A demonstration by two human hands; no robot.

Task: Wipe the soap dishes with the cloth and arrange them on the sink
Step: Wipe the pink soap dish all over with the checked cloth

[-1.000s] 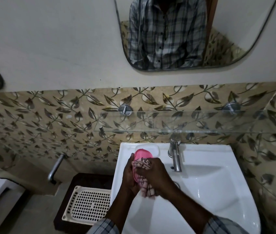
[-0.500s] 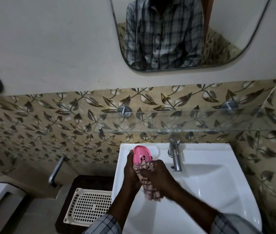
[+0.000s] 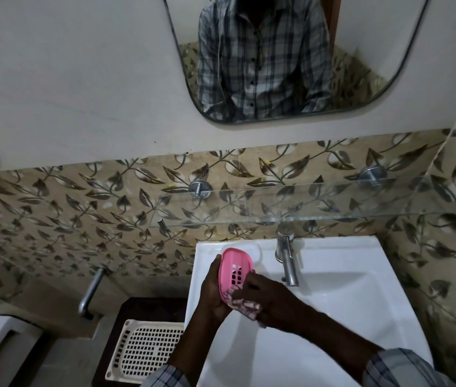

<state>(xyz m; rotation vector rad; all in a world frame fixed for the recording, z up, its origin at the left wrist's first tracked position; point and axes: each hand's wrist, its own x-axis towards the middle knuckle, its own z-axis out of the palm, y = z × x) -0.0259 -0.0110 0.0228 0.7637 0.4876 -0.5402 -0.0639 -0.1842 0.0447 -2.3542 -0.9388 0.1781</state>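
Fingers [image 3: 216, 261] of left hand [image 3: 210, 291] curl around pink soap dish [image 3: 233, 266]; right hand [image 3: 270, 300] pinches checked cloth [image 3: 246, 304] against it.

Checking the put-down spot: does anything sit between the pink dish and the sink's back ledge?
Yes: a white dish sits on the ledge left of the tap, directly behind the pink dish held in the left hand.

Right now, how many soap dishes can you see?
2: a pink soap dish gripped in the left hand, and a white soap dish on the back ledge of the sink, partly hidden behind it. Others may be hidden.
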